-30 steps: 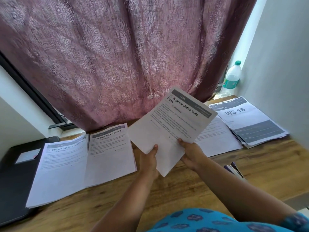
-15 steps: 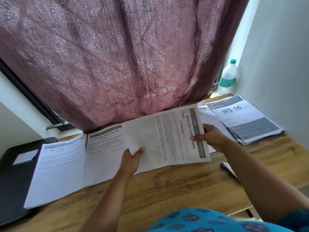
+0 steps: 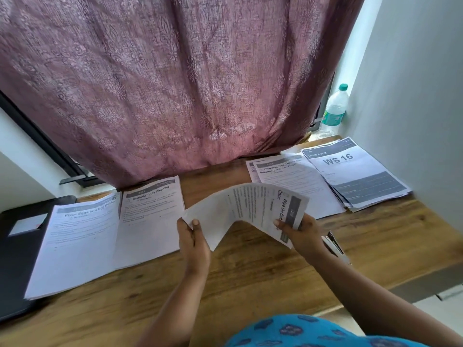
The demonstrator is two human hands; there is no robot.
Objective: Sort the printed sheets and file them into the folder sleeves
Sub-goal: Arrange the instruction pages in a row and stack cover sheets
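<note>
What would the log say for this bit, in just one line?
left hand grips sheet corner | right hand grips header end | Wipe the Coffee Table sheet bowed above table | not filed

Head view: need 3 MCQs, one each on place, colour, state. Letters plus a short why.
1. Where does the WS 16 stack lie?
A. far right of the table
B. on the black folder
C. in the left hand

2. What colour is the water bottle cap?
A. red
B. green
C. white

3. How is the Wipe the Coffee Table sheet held?
A. flat on the table
B. by the right hand alone
C. bowed between both hands

Key: 1 A, it sits by the right wall. 2 B, the cap shows green. 3 C, the left hand and right hand pinch opposite ends, the middle arching up.
</note>
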